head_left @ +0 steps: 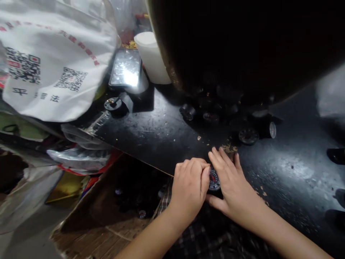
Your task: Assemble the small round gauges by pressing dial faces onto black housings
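Note:
A small round black dial with white markings and a red centre, like a compass (214, 180), lies between my hands at the table's near edge. My left hand (190, 183) is closed at the dial's left side, thumb against the curled forefinger by its rim. Whatever that pinch holds is too small or hidden to make out. My right hand (229, 180) rests along the right side, fingers stretched out and thumb apart below, partly covering the dial.
Similar round dials (248, 136) stand farther back on the black table (145, 133), several in shadow. A phone (125, 68) leans near a white roll (152, 57). A printed white bag (56, 61) is at left. Below the edge sits an open cardboard box (94, 233). A large dark shape (242, 43) overhangs the back.

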A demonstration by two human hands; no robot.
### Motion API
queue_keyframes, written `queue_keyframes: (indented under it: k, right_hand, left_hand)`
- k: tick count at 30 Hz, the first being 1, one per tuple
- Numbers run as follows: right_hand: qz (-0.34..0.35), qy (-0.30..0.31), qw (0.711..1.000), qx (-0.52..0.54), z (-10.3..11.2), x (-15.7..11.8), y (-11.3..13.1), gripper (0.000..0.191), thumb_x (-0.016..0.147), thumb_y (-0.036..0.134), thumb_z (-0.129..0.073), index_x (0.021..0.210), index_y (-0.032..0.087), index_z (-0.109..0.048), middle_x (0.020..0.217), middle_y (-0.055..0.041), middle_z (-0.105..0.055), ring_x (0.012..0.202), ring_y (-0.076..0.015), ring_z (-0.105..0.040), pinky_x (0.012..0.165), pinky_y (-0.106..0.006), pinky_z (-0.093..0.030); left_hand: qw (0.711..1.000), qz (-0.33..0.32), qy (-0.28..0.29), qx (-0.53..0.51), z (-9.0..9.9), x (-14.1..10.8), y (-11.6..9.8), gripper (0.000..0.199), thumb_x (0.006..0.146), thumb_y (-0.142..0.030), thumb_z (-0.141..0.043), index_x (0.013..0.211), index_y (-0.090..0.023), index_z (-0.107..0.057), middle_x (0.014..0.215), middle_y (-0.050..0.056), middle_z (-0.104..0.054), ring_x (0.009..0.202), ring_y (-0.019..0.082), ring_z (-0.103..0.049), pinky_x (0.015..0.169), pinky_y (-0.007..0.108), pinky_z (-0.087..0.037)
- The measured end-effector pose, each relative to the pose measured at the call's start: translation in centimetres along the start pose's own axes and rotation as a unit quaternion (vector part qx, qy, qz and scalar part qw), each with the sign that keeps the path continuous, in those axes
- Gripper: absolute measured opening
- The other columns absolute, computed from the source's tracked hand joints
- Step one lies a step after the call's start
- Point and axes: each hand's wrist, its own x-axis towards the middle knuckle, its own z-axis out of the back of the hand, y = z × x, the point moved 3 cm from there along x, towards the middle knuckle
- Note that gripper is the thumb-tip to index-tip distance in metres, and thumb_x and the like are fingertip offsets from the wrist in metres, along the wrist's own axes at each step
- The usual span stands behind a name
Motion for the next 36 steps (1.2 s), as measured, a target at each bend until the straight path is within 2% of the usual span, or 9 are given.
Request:
queue_keyframes:
  k: [16,18,20,21,23,26,29,32,36]
  right_hand:
    - [-0.022,0.024,0.999,0.03,0.6,0.2,0.2,0.096,0.078,0.039,-0.068,0.151,0.007,-0.015,0.158,-0.0156,-0.019,0.148,-0.0323,-0.012,0.115,-0.067,-0.012]
    - [0.028,0.049,0.996,0.066,1.8,0.3,-0.8,0.089,0.082,0.042,-0.064,0.151,0.008,-0.019,0.155,-0.0163,-0.028,0.145,-0.0299,-0.023,0.116,-0.062,-0.021]
    - [0.063,0.027,0.995,0.078,3.8,0.5,-2.9,0.071,0.089,0.041,-0.056,0.149,0.013,-0.03,0.149,-0.0135,-0.041,0.139,-0.0253,-0.037,0.114,-0.052,-0.034]
    - [0.052,-0.019,0.997,0.061,5.0,0.6,-4.3,0.059,0.092,0.037,-0.052,0.146,0.016,-0.037,0.146,-0.0119,-0.046,0.136,-0.0238,-0.042,0.111,-0.049,-0.039]
    - [-0.015,-0.097,0.994,-0.047,6.9,1.0,-7.2,0.048,0.092,0.029,-0.049,0.139,0.015,-0.048,0.146,-0.0138,-0.045,0.135,-0.0311,-0.041,0.109,-0.055,-0.038]
    - [-0.048,-0.069,0.991,-0.102,7.7,1.3,-9.0,0.041,0.092,0.022,-0.045,0.129,0.013,-0.058,0.14,-0.0166,-0.05,0.125,-0.0342,-0.05,0.102,-0.056,-0.044]
    - [-0.076,-0.027,0.997,-0.007,6.8,0.8,-7.6,0.037,0.09,0.027,-0.05,0.125,0.019,-0.059,0.126,-0.0113,-0.058,0.11,-0.0273,-0.06,0.095,-0.046,-0.052]
    - [-0.066,0.0,0.987,0.15,5.3,0.1,-5.0,0.045,0.087,0.033,-0.056,0.131,0.027,-0.051,0.125,-0.0061,-0.057,0.112,-0.0216,-0.06,0.096,-0.038,-0.052]
    - [-0.073,0.002,0.966,0.247,3.5,-0.3,-3.1,0.045,0.088,0.039,-0.058,0.131,0.03,-0.048,0.125,-0.005,-0.055,0.116,-0.0204,-0.056,0.099,-0.038,-0.05]
  left_hand:
    - [1.0,-0.007,0.005,0.0,-0.2,0.1,0.3,0.018,0.1,-0.024,-0.036,0.096,-0.02,-0.053,0.098,0.002,-0.061,0.087,0.019,-0.052,0.08,0.037,-0.032]
    - [1.0,-0.002,0.015,-0.008,0.0,0.1,0.4,0.019,0.1,-0.023,-0.035,0.101,-0.021,-0.054,0.099,0.002,-0.061,0.088,0.019,-0.052,0.081,0.037,-0.032]
    - [0.999,-0.009,0.026,-0.021,0.3,0.1,0.4,0.025,0.099,-0.02,-0.033,0.114,-0.023,-0.052,0.107,0.002,-0.062,0.096,0.019,-0.052,0.084,0.037,-0.034]
    - [0.999,-0.019,0.03,-0.03,0.4,0.0,0.4,0.03,0.099,-0.017,-0.031,0.119,-0.025,-0.051,0.112,0.002,-0.061,0.101,0.019,-0.052,0.088,0.038,-0.034]
    - [0.997,-0.043,0.04,-0.052,0.6,-0.1,0.2,0.035,0.097,-0.015,-0.029,0.12,-0.028,-0.052,0.118,0.002,-0.06,0.11,0.019,-0.05,0.096,0.039,-0.034]
    - [0.997,-0.06,0.035,-0.042,0.6,-0.4,0.2,0.016,0.095,-0.029,-0.047,0.108,-0.024,-0.054,0.118,0.005,-0.058,0.114,0.023,-0.049,0.101,0.043,-0.034]
    - [0.999,-0.047,-0.02,-0.008,0.8,-0.9,0.5,0.023,0.089,-0.036,-0.061,0.102,-0.021,-0.05,0.109,0.007,-0.058,0.108,0.024,-0.05,0.097,0.043,-0.038]
    - [0.997,-0.001,-0.071,-0.029,1.3,-1.4,1.1,0.012,0.094,-0.028,-0.053,0.102,-0.021,-0.049,0.104,0.005,-0.057,0.102,0.021,-0.05,0.092,0.038,-0.04]
    - [0.995,0.018,-0.068,-0.07,1.7,-1.6,1.3,0.01,0.096,-0.023,-0.047,0.105,-0.022,-0.052,0.106,0.003,-0.057,0.105,0.019,-0.049,0.094,0.035,-0.039]
